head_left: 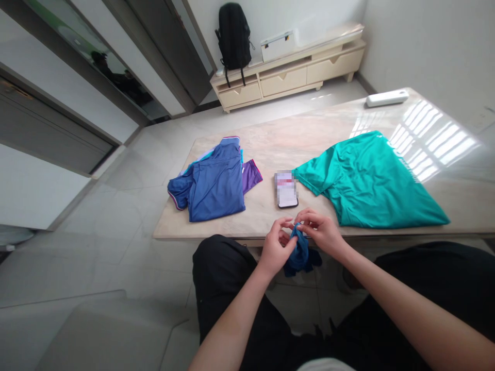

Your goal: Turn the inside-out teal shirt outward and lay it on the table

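Note:
My left hand (277, 246) and my right hand (319, 232) pinch the top of a bunched blue piece of clothing (299, 255) between them. It hangs down over the near table edge, between my knees; its exact kind cannot be told. Beyond my hands a phone (286, 190) lies face up with its screen lit. Left of it is a stack of folded clothes, with a navy shirt (216, 180) on top and a purple garment (252, 174) sticking out at the side. A green shirt (379, 185), folded flat, lies to the right.
The clothes rest on a glossy marble-patterned table (266, 149). A long white object (386, 98) sits at its far right. Across the floor, a low cream cabinet (284, 80) carries a black backpack (234, 38) and a white box (276, 47). My knees are close under the table's edge.

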Demonstrator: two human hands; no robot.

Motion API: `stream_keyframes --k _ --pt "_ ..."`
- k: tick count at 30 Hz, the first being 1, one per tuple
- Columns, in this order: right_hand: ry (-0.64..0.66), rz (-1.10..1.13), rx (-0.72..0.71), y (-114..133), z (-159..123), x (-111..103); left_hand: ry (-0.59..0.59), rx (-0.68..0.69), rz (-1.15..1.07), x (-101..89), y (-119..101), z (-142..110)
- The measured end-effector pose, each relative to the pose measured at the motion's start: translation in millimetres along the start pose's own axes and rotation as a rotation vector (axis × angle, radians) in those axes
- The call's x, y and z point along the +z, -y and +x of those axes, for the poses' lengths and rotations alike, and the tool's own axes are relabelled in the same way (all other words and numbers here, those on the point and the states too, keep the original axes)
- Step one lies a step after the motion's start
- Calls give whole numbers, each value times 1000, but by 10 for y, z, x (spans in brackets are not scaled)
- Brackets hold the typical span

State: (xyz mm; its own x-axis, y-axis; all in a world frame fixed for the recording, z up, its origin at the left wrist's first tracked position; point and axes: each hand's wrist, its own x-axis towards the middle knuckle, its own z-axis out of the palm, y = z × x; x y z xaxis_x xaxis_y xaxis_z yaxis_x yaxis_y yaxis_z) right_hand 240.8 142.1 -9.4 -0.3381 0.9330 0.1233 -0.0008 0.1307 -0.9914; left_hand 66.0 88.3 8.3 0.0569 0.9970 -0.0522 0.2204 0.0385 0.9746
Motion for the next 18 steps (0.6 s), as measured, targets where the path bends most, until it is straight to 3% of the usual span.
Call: stream_keyframes --k 4,8,18 --pt "0 47 15 31 -10 -56 60 -64 206 -5 25 -26" --pt "-49 122 99 50 -3 -156 101 -43 391 -26 37 -79" --pt "-232 187 3 168 38 -338 142 -105 588 -65 54 -131"
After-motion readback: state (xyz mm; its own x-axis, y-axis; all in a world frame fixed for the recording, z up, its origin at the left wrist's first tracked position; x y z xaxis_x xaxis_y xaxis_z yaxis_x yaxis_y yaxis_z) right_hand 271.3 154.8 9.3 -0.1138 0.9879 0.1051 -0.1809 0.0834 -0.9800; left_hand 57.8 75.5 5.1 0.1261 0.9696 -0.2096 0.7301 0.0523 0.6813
